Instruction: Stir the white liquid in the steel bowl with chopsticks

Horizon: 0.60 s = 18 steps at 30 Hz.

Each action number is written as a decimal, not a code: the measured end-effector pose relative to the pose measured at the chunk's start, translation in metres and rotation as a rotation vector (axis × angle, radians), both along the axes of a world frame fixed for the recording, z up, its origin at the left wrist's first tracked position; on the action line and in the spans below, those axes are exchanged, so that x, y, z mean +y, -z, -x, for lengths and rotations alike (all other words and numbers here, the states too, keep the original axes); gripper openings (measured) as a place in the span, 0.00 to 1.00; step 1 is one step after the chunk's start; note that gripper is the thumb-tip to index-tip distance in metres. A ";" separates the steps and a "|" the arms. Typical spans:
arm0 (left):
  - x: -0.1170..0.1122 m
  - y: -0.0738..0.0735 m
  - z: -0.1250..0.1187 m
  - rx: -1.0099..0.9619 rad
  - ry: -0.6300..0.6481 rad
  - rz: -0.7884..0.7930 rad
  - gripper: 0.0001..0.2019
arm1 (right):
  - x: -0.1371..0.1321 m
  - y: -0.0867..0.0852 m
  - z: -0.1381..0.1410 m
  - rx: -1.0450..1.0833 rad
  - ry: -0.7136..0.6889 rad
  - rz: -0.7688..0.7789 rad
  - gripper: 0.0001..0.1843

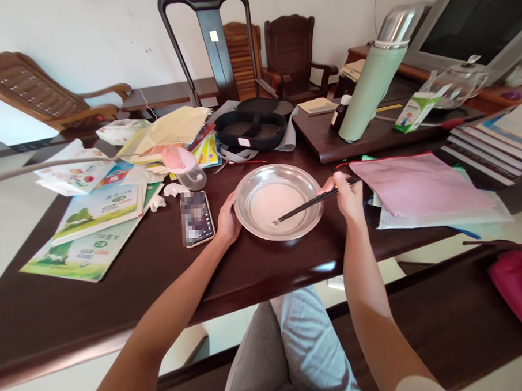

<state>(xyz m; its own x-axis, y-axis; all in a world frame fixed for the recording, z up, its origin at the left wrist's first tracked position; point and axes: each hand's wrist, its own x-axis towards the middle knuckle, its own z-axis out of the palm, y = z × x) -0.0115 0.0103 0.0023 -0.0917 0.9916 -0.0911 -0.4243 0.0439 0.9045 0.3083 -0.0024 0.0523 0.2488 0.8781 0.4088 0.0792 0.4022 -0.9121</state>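
Note:
A round, shallow metal bowl (pixel 245 218) stands on the dark wooden table, with a pale, milky liquid (pixel 272 203) in it. My left hand (pixel 228 221) grips the bowl's left rim; its fingers are partly hidden by the bowl. In my right hand (pixel 347 196) is a pair of black chopsticks (pixel 307 205), held at a slant over the right rim. Their tips dip into the liquid near the middle of the bowl. Just left of my left hand lies a phone (pixel 197 219) with its screen lit.
Booklets (pixel 95 217), crumpled tissue (pixel 174 190) and a pink-lidded cup (pixel 184 166) lie on the left. Behind the bowl sits an open black case (pixel 251 127). A green thermos (pixel 373 87), a pink pouch (pixel 420 183) and stacked books (pixel 488 151) occupy the right.

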 end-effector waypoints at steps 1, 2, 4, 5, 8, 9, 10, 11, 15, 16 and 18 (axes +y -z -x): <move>0.000 0.000 0.000 -0.001 0.000 -0.001 0.20 | -0.001 -0.001 0.002 -0.030 -0.053 0.010 0.39; 0.000 0.000 0.000 -0.004 0.000 -0.002 0.20 | -0.001 -0.002 0.003 -0.057 -0.085 0.012 0.39; 0.000 0.000 0.000 -0.014 -0.001 -0.002 0.20 | 0.000 -0.004 0.004 -0.079 -0.069 -0.004 0.37; 0.000 -0.001 -0.001 -0.018 0.000 -0.002 0.19 | 0.000 -0.003 0.003 -0.067 -0.022 -0.020 0.37; -0.001 -0.002 -0.001 -0.015 0.004 0.001 0.18 | 0.002 -0.001 -0.001 0.030 0.139 -0.059 0.38; -0.001 -0.002 -0.001 -0.011 0.003 0.004 0.18 | 0.002 0.000 -0.003 0.057 0.150 -0.063 0.38; -0.001 -0.002 -0.001 -0.009 0.001 0.007 0.18 | 0.002 0.001 -0.003 0.068 0.130 -0.060 0.39; -0.001 -0.002 -0.001 -0.009 -0.002 0.008 0.19 | 0.002 0.001 -0.002 0.057 0.085 -0.049 0.39; 0.000 -0.001 -0.001 -0.021 -0.011 0.000 0.19 | -0.001 -0.002 0.003 -0.072 -0.103 0.015 0.38; 0.000 0.000 -0.001 -0.022 -0.009 -0.001 0.19 | 0.000 -0.003 0.004 -0.086 -0.096 0.013 0.37; 0.001 0.000 -0.001 -0.022 -0.002 0.000 0.19 | 0.001 -0.003 0.003 -0.065 -0.017 -0.013 0.37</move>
<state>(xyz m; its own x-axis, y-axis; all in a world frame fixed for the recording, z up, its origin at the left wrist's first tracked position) -0.0109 0.0109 0.0020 -0.0915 0.9914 -0.0936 -0.4437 0.0435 0.8951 0.3053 -0.0019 0.0555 0.2065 0.8767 0.4345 0.1307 0.4154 -0.9002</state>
